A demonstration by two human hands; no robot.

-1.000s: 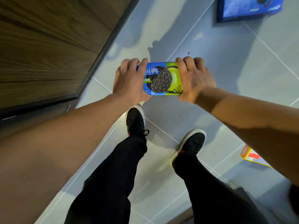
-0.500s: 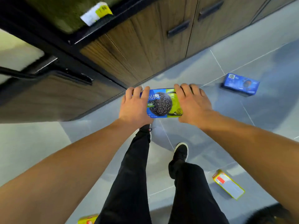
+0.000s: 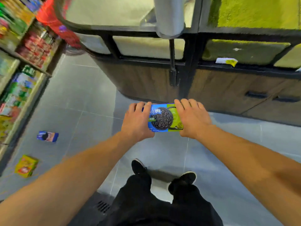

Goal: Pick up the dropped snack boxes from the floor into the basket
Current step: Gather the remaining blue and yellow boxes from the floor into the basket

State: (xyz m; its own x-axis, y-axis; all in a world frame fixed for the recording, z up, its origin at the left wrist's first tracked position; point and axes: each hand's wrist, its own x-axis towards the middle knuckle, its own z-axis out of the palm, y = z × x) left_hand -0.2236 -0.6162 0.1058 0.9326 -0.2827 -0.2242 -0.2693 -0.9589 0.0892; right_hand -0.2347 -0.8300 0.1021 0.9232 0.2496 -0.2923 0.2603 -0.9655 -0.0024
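Observation:
I hold a blue and green Oreo box [image 3: 164,118] flat in the air in front of me, above the grey tiled floor. My left hand [image 3: 138,121] grips its left end and my right hand [image 3: 192,118] grips its right end, fingers curled over the far edge. Two more snack boxes lie on the floor at the left: a small blue one [image 3: 47,136] and a yellow-green one [image 3: 26,165]. No basket is clearly visible; a red blurred shape [image 3: 53,22] sits at the upper left.
A wooden display counter [image 3: 146,82] with black framing and drawer handles stands straight ahead. A stocked snack shelf [image 3: 17,75] runs along the left. My feet [image 3: 162,173] stand on the tiles below the box. A floor drain [image 3: 102,206] lies near my left leg.
My view has swung up and to the left while both hands kept the Oreo box. The counter top and the left shelf came into sight, with two other boxes on the floor.

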